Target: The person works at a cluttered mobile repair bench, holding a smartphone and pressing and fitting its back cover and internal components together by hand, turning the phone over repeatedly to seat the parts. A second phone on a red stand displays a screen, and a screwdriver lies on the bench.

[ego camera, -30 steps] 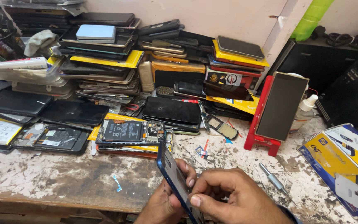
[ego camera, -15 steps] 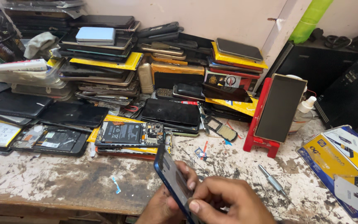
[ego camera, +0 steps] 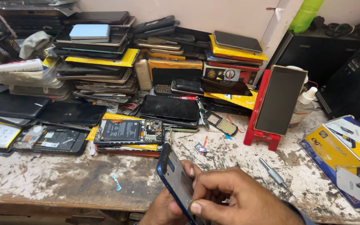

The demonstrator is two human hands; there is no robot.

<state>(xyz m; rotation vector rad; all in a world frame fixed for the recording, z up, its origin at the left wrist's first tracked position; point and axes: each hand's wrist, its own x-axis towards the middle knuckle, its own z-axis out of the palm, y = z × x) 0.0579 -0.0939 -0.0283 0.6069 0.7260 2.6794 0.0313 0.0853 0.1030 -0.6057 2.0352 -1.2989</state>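
A blue-edged phone stands on its edge at the bottom centre, over the worn white workbench. My left hand grips it from below and behind, mostly hidden by the phone. My right hand closes on it from the right, thumb pressed against its near face. An opened phone with its battery showing lies just beyond, on a small stack.
Piles of phones and tablets fill the back of the bench. A red stand holding a dark panel is at right, a small screwdriver lies in front of it, a yellow-blue box at far right.
The phone in my hands has shifted slightly lower and tilted a little; my right thumb has slid along its face. The bench items have not moved.
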